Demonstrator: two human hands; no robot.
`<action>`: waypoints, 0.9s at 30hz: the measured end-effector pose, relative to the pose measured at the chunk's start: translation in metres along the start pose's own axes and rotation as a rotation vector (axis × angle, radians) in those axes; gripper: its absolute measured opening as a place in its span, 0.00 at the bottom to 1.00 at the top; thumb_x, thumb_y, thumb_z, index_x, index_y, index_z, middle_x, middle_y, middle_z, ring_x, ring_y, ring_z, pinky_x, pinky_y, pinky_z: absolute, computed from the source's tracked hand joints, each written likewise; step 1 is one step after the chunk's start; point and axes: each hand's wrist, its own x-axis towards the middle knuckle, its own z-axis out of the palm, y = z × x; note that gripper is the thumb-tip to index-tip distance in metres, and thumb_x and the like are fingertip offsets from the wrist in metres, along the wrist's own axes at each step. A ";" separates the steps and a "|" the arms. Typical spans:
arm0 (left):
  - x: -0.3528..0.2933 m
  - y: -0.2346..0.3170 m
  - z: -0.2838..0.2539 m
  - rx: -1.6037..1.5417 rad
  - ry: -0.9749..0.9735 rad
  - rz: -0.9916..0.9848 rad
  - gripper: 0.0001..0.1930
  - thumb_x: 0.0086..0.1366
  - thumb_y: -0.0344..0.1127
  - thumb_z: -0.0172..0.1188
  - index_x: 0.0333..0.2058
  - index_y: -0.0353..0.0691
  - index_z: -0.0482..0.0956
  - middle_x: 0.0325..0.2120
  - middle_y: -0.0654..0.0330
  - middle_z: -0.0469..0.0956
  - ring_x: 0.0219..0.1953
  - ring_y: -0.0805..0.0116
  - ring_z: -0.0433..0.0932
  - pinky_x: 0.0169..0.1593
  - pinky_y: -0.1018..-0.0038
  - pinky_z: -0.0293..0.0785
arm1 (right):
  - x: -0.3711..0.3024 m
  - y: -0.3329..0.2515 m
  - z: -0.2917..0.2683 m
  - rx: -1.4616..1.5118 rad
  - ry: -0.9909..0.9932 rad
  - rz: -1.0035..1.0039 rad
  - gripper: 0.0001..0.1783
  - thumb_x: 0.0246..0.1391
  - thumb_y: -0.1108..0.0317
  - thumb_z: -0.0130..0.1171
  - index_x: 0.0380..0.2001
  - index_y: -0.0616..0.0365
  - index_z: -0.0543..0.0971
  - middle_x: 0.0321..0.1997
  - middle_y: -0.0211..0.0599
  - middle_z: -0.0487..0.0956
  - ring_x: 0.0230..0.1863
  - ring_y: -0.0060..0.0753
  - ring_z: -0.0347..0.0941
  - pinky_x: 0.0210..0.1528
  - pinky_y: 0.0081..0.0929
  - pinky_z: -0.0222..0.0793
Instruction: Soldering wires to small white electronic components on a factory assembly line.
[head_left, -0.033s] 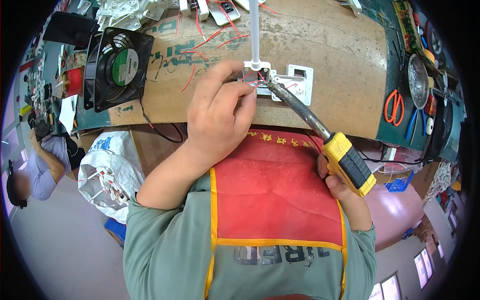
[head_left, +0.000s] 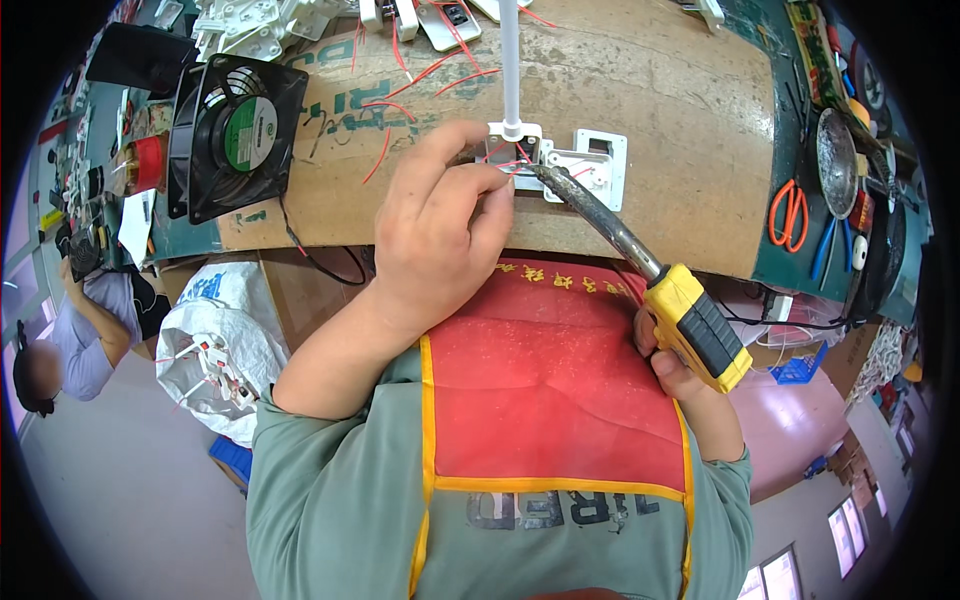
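My right hand (head_left: 662, 352) is closed around the handle of a yellow and black soldering gun (head_left: 700, 328). Its dark metal barrel slants up and left, and the tip meets a small white plastic housing (head_left: 531, 131) with dark parts inside. Fingers pinched, my left hand (head_left: 440, 225) holds a thin red wire (head_left: 517, 166) at that housing; the exact grip is partly hidden by the fingertips. A white rod (head_left: 511, 70) rises from the housing. Joined on its right is an open white plastic frame (head_left: 617, 150) with a red wire piece inside.
Cardboard (head_left: 680, 130) covers the bench. A black fan (head_left: 240, 138) stands at left, near piled white plastic parts (head_left: 265, 28) and loose red wires (head_left: 388, 150). Orange-handled scissors (head_left: 789, 214) and a metal bowl (head_left: 837, 165) lie at right. Far left, another person (head_left: 95, 335) works.
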 end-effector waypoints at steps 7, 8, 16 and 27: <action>0.001 0.002 -0.002 -0.004 -0.006 -0.003 0.07 0.54 0.23 0.69 0.32 0.36 0.80 0.48 0.51 0.78 0.44 0.57 0.82 0.47 0.68 0.80 | 0.007 -0.005 -0.002 -0.003 -0.013 -0.011 0.13 0.49 0.58 0.64 0.20 0.49 0.72 0.20 0.29 0.72 0.21 0.41 0.70 0.24 0.34 0.65; 0.002 0.001 -0.002 0.003 -0.005 0.002 0.07 0.54 0.23 0.69 0.32 0.36 0.80 0.48 0.51 0.78 0.44 0.57 0.82 0.47 0.68 0.80 | 0.008 -0.006 -0.003 -0.025 -0.024 -0.009 0.14 0.49 0.58 0.64 0.20 0.49 0.72 0.20 0.29 0.72 0.22 0.41 0.70 0.25 0.35 0.65; 0.002 -0.001 0.000 -0.002 0.004 0.009 0.07 0.54 0.23 0.68 0.32 0.36 0.80 0.48 0.51 0.78 0.44 0.57 0.82 0.48 0.68 0.80 | 0.008 -0.005 -0.006 -0.106 -0.100 0.007 0.14 0.50 0.57 0.64 0.20 0.49 0.73 0.21 0.29 0.73 0.23 0.41 0.71 0.26 0.35 0.66; 0.003 0.000 -0.001 0.011 -0.001 0.010 0.07 0.53 0.23 0.68 0.31 0.37 0.80 0.47 0.52 0.78 0.44 0.56 0.81 0.49 0.67 0.80 | 0.005 -0.004 -0.004 -0.051 -0.013 -0.045 0.14 0.49 0.57 0.65 0.20 0.49 0.72 0.19 0.29 0.71 0.21 0.39 0.70 0.24 0.33 0.64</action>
